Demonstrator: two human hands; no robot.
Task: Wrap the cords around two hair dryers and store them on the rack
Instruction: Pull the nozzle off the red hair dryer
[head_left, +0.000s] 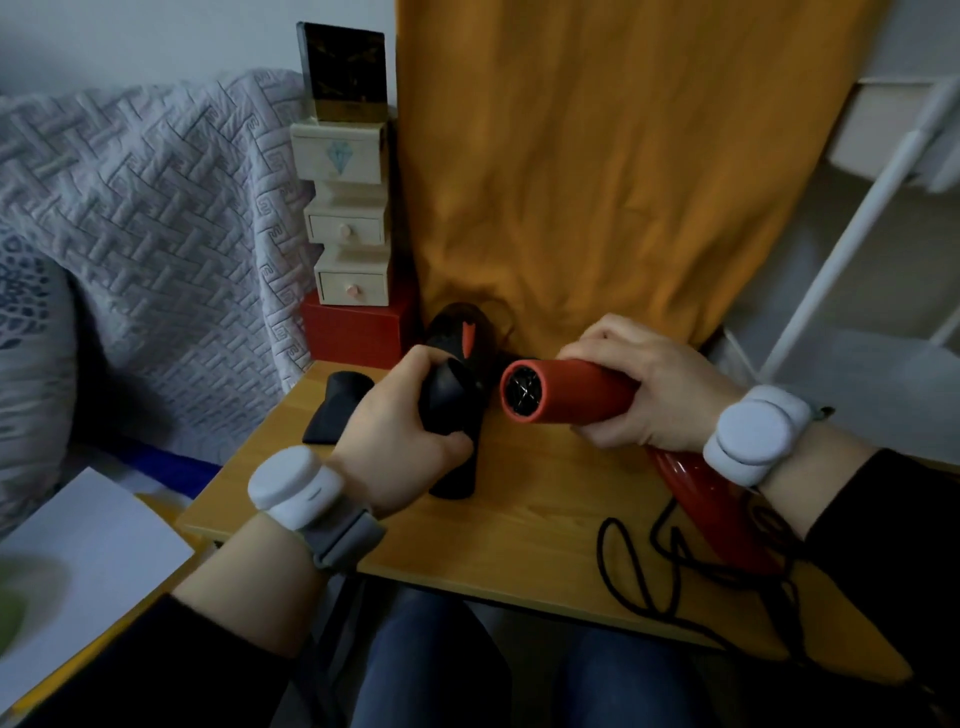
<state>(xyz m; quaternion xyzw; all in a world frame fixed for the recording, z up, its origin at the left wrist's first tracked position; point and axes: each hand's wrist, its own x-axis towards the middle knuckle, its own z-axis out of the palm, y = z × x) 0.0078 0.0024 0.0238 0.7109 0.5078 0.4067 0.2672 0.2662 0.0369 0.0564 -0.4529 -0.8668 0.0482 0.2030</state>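
Dryers both in hand, wrapping hardly begun

The task looks to be at its start: the red hair dryer (566, 397) trails its black cord (639, 577) in loose loops over the near right corner of the wooden table (519, 509), and neither dryer is on the white rack (857, 218), which stands well apart to the right. The black hair dryer (460, 467) stands just left of the red one's muzzle, and whether its cord is wound I cannot tell. Both windings and both stowings seem left to do. The left hand (400, 415) is curled tight round the black dryer's body, and the right hand (644, 384) is clamped over the rear of the red barrel, thumb beneath. A black nozzle (337, 410) lies loose on the table beside the left hand
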